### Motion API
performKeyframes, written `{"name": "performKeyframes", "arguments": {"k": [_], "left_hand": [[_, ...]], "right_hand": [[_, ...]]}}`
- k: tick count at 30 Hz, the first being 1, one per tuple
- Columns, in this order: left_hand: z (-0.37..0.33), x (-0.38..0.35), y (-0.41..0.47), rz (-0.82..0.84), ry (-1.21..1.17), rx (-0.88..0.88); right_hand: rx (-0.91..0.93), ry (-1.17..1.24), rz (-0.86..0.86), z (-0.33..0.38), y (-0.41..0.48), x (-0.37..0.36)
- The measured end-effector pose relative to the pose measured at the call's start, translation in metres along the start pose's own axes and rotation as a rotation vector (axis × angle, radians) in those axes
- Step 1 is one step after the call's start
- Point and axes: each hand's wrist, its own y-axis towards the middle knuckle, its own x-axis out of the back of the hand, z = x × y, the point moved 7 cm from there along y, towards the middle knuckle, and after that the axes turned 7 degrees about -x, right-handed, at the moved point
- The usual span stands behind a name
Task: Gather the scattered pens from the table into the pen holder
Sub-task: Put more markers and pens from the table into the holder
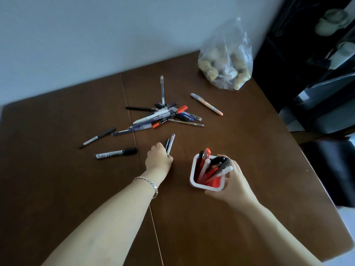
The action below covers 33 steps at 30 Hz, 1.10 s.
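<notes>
Table: dark brown wood (pixel 221 227), pushed against a pale wall.
Left hand (pixel 158 159): fingers curled around two pens (pixel 170 144).
Right hand (pixel 233 184): fingers wrapped round the pen holder (pixel 194 174), red inside, white rim, half full.
Loose pens: pile (pixel 163 116) mid-table; black marker (pixel 116 153) nearer.
Corner: plastic bag (pixel 226 60).

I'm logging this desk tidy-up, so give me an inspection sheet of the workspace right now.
Surface: brown table, a seam running across it.
Job's things: holder, red inside, already has several pens; pile of pens mid-table; marker, black pen and peach pen lie apart.
Clutter: plastic bag of lumpy items at the far edge.
Hands: left hand closed on two pens; right hand grips the holder.
Cables: nothing seen.
Surroundings: pale wall; dark shelving at right.
</notes>
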Motion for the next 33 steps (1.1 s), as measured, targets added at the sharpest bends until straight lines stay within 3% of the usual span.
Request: {"name": "performKeyframes", "arguments": {"k": [5, 7, 11, 17, 20, 25, 30, 33], "left_hand": [[0.02, -0.011, -0.021, 0.144, 0.165, 0.014], [0.031, -0.009, -0.036, 0.164, 0.122, 0.019], [0.056, 0.014, -0.078, 0.053, -0.245, 0.068], [0.055, 0.068, -0.146, -0.257, -1.046, -0.019], [0.047, 0.079, -0.166, -0.322, -1.274, -0.092], [0.024, 0.068, -0.169, -0.361, -1.249, -0.18], [0.009, 0.019, -0.158, -0.109, -1.016, -0.2], [0.01, 0.023, -0.157, -0.186, -0.993, -0.252]], "right_hand": [[-0.019, 0.001, -0.002, -0.001, -0.001, 0.0], [0.003, -0.003, -0.001, 0.003, -0.002, -0.001], [0.006, -0.026, -0.002, 0.006, -0.001, -0.001], [0.033, -0.044, 0.028, 0.013, -0.012, -0.029], [0.066, -0.076, 0.082, 0.017, -0.025, -0.052], [0.12, -0.087, 0.111, 0.028, -0.039, -0.077], [0.231, -0.11, 0.102, 0.041, -0.045, -0.079], [0.242, -0.08, 0.094, 0.036, -0.043, -0.079]]}}
